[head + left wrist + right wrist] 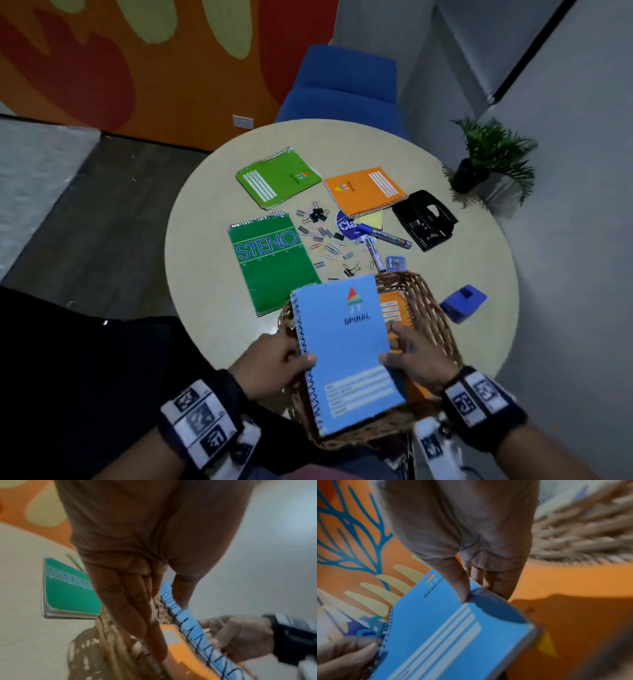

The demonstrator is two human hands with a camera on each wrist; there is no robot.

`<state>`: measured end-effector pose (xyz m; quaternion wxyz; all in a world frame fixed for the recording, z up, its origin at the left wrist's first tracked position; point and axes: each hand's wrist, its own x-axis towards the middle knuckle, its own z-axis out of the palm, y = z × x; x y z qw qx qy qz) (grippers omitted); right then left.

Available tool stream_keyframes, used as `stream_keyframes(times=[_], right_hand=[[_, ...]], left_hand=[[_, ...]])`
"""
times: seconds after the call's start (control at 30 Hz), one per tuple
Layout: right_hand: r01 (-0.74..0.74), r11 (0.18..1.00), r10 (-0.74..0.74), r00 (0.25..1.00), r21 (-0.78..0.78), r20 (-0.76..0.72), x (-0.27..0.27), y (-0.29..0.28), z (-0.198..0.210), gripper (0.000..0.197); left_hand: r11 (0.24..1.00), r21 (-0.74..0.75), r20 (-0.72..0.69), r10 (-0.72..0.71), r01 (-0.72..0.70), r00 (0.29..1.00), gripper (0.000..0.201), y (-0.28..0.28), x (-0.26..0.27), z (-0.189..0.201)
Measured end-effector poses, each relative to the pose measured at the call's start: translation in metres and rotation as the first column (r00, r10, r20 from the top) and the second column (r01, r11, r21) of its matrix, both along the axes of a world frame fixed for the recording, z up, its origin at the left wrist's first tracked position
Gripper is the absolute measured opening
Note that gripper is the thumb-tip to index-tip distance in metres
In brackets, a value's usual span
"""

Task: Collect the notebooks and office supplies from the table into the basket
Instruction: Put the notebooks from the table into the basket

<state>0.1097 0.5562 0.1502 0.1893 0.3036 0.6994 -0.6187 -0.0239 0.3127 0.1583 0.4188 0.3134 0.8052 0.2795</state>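
Note:
Both hands hold a light blue spiral notebook (pixel 346 346) tilted over the wicker basket (pixel 431 318) at the table's near edge. My left hand (pixel 279 363) pinches its spiral edge (pixel 187 623), thumb on the cover. My right hand (pixel 409 356) pinches the opposite edge, thumb on top (pixel 460 588), fingers beneath. An orange notebook (pixel 394 310) lies inside the basket under the blue one (pixel 453 635). On the round table (pixel 212 274) lie a green steno pad (pixel 274 260), a light green notebook (pixel 277 178) and another orange notebook (pixel 366 190).
Binder clips and paper clips (pixel 325 240) lie scattered mid-table with markers (pixel 387 236), a black hole punch (pixel 424 219), a small blue sharpener (pixel 395 263) and a blue punch (pixel 462 303). A blue chair (pixel 342 85) stands behind the table, a potted plant (pixel 486 161) at right.

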Motion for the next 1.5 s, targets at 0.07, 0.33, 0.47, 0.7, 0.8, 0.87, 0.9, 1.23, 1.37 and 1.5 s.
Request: stream_keyframes(times=[0.07,0.33,0.47,0.7,0.8,0.87,0.9,1.23,1.37,1.5], right_hand=[[-0.048,0.999,0.047,0.997,0.002,0.055,0.013,-0.006,-0.023,0.04],[-0.18,0.942,0.138,0.977,0.284,0.161,0.003,-0.02,-0.046,0.028],[-0.272,0.872,0.186,0.953,0.407,0.24,0.0,-0.035,-0.045,0.035],[-0.565,0.548,0.333,0.823,0.617,0.459,0.013,-0.048,-0.045,0.053],[-0.62,0.493,0.385,0.785,0.611,0.486,0.015,-0.051,-0.038,0.051],[-0.611,0.445,0.409,0.789,0.654,0.459,0.008,-0.047,-0.022,0.047],[-0.581,0.442,0.421,0.807,0.683,0.414,0.0,-0.042,-0.01,0.046],[-0.335,0.896,0.372,0.924,0.293,-0.083,-0.105,-0.009,0.177,0.036],[-0.29,0.873,0.348,0.934,0.392,-0.085,-0.164,-0.001,0.179,0.03],[-0.249,0.911,0.226,0.968,0.33,0.108,-0.239,-0.007,0.089,0.033]], left_hand=[[0.983,-0.179,-0.262,-0.083,0.036,0.961,0.037,0.005,0.01,-0.008],[0.933,-0.349,-0.502,-0.103,-0.093,0.859,0.045,0.016,0.026,-0.019],[0.94,-0.313,-0.459,-0.028,-0.132,0.888,0.056,0.014,0.029,-0.027],[0.982,-0.146,-0.359,0.063,-0.123,0.931,0.055,0.001,0.023,-0.039],[0.985,-0.131,-0.343,0.062,-0.114,0.937,0.054,-0.006,0.024,-0.042],[0.987,-0.113,-0.338,0.066,-0.111,0.939,0.057,-0.011,0.019,-0.041],[0.988,-0.09,-0.325,0.087,-0.123,0.942,0.06,-0.013,0.013,-0.039],[0.997,-0.08,-0.311,-0.007,-0.019,0.95,0.041,-0.033,-0.046,-0.029],[0.995,-0.093,-0.282,-0.002,-0.025,0.959,0.046,-0.034,-0.044,-0.033],[0.999,-0.026,-0.193,-0.026,0.021,0.981,0.05,-0.049,-0.035,-0.033]])
